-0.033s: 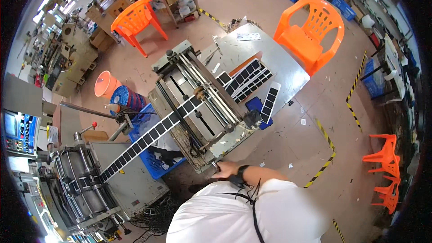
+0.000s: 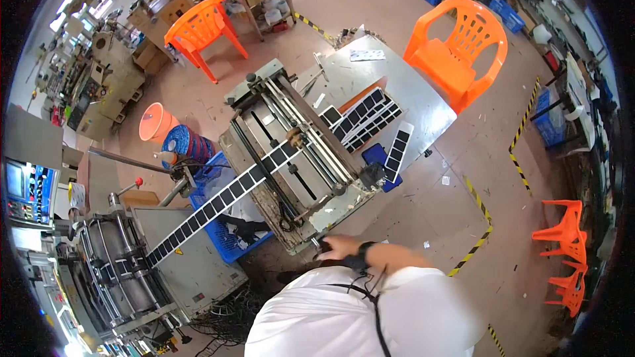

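Observation:
My right hand (image 2: 340,248) is at the near edge of a worn grey-green feeding machine (image 2: 317,221). Its fingers are curled round a small dark handle (image 2: 324,247), beside a short metal shaft end; the grip is partly hidden. A black band circles that wrist. A long white strip with black squares (image 2: 228,195) passes under the machine's rods and slopes down left into a roller machine (image 2: 122,271). More such strips (image 2: 367,116) lie on the metal table (image 2: 423,102) at the machine's far right side. My left hand is not in view.
A blue crate (image 2: 228,248) stands under the strip, near a blue-and-red spool (image 2: 185,142) and an orange bucket (image 2: 157,122). Orange chairs (image 2: 456,53) (image 2: 202,30) stand beyond the table. Tangled cables (image 2: 225,320) lie low left. Orange stools (image 2: 562,231) are at the right.
My right hand and wrist have shifted slightly to the right at the handle. The strip and the machines look unmoved.

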`<state>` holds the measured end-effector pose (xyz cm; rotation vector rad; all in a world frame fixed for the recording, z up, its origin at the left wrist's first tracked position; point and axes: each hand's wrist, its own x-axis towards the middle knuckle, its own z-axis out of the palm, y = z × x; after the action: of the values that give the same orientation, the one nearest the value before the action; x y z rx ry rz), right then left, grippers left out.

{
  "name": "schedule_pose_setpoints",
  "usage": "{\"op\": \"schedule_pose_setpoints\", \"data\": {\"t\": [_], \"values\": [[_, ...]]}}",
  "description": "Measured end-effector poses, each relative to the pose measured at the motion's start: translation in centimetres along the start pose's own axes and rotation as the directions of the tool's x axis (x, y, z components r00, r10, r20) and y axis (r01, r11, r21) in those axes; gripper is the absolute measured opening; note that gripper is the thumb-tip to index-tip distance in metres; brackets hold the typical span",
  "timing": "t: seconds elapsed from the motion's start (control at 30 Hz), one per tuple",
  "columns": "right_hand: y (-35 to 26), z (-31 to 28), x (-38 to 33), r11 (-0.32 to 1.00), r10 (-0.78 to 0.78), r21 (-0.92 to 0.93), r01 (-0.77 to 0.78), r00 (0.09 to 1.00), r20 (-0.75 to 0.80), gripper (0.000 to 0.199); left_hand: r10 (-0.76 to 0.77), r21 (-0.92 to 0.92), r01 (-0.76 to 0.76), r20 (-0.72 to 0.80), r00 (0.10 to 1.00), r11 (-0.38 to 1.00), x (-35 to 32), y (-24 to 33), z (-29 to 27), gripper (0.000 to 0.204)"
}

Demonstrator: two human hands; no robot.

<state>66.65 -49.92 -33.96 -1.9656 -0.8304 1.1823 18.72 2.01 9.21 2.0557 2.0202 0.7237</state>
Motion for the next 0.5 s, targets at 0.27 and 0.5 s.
{"op": "schedule_pose_setpoints", "data": {"t": [0.27, 0.5], "values": [[3.1, -31.1, -8.2, 0.903, 0.050, -0.125, -0.410, 0.391, -0.919, 0.026, -0.037, -0.007, 0.037, -0.005, 0.999, 0.999, -0.9, -1.6, -1.2, 0.045], [0.5, -35.3, 7.5, 0.628, -0.012, -0.662, -0.409, 0.846, -0.533, 0.032, -0.050, -0.012, 0.050, -0.017, 0.999, 0.999, -1.5, -1.5, -0.9, 0.046]]}}
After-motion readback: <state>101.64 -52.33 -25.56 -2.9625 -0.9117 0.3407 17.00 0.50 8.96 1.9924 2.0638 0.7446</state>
